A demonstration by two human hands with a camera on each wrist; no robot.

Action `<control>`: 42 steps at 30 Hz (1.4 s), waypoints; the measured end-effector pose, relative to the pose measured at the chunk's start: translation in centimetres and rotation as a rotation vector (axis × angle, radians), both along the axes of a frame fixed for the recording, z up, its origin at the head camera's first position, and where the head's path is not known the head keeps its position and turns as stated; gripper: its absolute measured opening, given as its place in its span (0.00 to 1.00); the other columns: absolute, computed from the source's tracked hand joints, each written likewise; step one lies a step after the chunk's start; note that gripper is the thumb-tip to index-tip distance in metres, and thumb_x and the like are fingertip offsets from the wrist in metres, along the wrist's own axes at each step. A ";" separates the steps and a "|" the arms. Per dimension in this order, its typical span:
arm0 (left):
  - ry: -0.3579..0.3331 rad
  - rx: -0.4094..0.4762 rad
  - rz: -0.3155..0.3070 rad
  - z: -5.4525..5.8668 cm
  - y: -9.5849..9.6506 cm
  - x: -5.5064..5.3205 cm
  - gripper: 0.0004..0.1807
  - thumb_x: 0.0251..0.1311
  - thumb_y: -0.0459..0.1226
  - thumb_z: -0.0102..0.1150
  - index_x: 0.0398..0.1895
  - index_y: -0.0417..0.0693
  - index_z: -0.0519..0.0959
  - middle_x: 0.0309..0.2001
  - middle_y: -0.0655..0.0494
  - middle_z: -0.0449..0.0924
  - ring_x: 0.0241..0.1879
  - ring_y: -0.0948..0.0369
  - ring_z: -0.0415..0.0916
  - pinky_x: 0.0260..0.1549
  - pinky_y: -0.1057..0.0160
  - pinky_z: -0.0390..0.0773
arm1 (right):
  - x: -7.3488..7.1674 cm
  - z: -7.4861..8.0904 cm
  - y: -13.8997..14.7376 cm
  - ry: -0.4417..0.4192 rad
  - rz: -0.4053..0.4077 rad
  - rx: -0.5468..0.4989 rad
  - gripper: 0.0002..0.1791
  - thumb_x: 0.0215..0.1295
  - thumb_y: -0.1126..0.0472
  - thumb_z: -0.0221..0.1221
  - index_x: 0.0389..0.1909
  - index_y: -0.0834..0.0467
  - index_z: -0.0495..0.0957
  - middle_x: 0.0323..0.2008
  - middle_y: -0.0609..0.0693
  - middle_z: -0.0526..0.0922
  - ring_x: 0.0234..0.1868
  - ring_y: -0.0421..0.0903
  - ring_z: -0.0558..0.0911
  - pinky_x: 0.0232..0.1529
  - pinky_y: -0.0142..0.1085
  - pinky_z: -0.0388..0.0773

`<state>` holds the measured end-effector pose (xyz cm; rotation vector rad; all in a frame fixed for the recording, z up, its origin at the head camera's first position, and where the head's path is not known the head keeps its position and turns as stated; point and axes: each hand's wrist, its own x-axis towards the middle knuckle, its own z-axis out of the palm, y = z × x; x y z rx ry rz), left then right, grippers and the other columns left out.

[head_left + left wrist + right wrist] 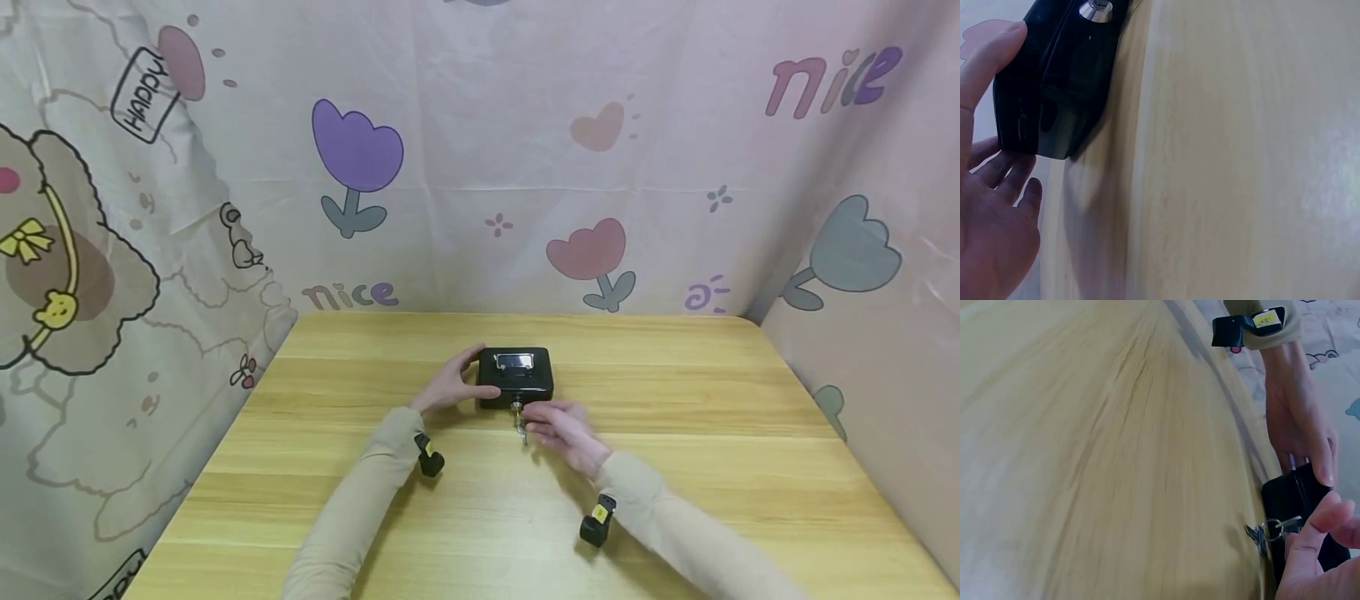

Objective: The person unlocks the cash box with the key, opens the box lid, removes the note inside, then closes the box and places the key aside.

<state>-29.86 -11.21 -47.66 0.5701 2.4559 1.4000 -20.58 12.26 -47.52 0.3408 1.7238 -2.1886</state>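
A small black cash box (515,382) with a metal handle (514,362) stands on the wooden table. My left hand (450,385) holds its left side, thumb at the front edge and fingers around the far side. In the left wrist view, the round silver lock (1096,10) shows on the front face. Keys on a ring (1272,529) hang at the lock. Close to the right of them is my right hand (564,431). The right wrist view shows its thumb (1316,532) beside the keys, its tip off them; contact by the other fingers is hidden.
The wooden table (330,500) extends around the box on all sides. A printed cloth (465,150) with flowers hangs behind it and along both sides. Each wrist wears a small black camera, at the left (430,457) and the right (597,522).
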 end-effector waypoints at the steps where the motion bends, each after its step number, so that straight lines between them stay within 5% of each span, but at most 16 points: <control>1: -0.003 -0.004 0.000 0.0 0.0 0.0 0.59 0.51 0.51 0.76 0.81 0.49 0.50 0.82 0.45 0.48 0.79 0.41 0.49 0.77 0.41 0.55 | -0.1 -0.1 -0.2 0.002 0.007 0.006 0.20 0.69 0.68 0.58 0.58 0.73 0.75 0.35 0.53 0.90 0.29 0.37 0.86 0.29 0.22 0.81; 20: -0.008 -0.029 0.003 0.4 0.0 0.3 0.61 0.50 0.54 0.75 0.81 0.49 0.49 0.82 0.45 0.47 0.79 0.41 0.48 0.76 0.37 0.55 | -0.7 -0.9 -1.6 -0.046 -0.013 0.007 0.20 0.68 0.70 0.58 0.58 0.76 0.72 0.25 0.50 0.87 0.24 0.36 0.83 0.24 0.22 0.78; 42: -0.005 -0.067 0.006 0.3 -0.1 0.3 0.60 0.51 0.54 0.74 0.82 0.51 0.48 0.82 0.46 0.47 0.80 0.42 0.48 0.76 0.36 0.55 | -0.6 -0.6 -0.5 -0.022 0.018 0.025 0.21 0.71 0.72 0.52 0.63 0.75 0.69 0.32 0.52 0.88 0.28 0.37 0.83 0.27 0.22 0.77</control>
